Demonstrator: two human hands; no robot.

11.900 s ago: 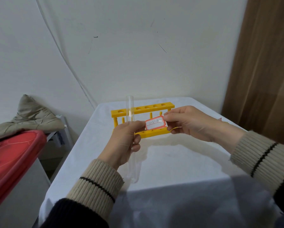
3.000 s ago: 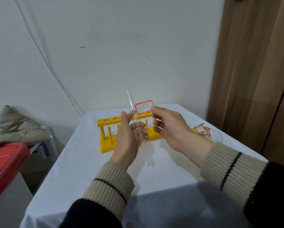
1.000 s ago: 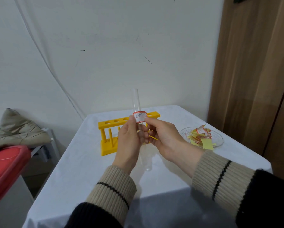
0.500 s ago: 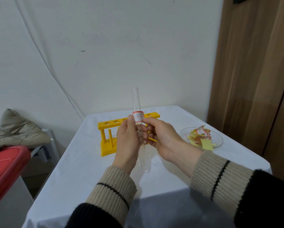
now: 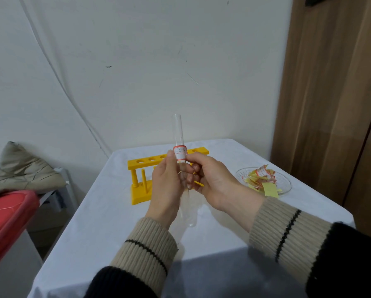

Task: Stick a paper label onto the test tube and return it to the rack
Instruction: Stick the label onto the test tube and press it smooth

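Two steps make up this job, and the first looks close to finished: the white paper label with a red border [image 5: 180,153] is wrapped around the clear glass test tube [image 5: 177,130], hugging its curve with handwriting facing the camera, though whether its far edge is fully pressed down cannot be told from here. The left hand [image 5: 165,186] is curled around the tube's middle, thumb tip resting against the label's left edge, while the right hand [image 5: 212,179] pinches the label's right edge between thumb and forefinger, its other fingers folded against the glass below. The tube is held in the air above the white cloth-covered table [image 5: 107,222], in front of the yellow plastic test tube rack [image 5: 141,181] and not touching it. Its long axis runs close to vertical, leaning only slightly, with the open mouth pointing up and the rounded closed end pointing down toward the person, showing just under the hands. What remains, by my reading, is a last smoothing of the label and then the whole second step, lowering the tube closed end first into one of the round holes in the rack's top bar. A shallow clear glass dish of yellow and red-edged paper scraps [image 5: 264,179] sits well off to the right.
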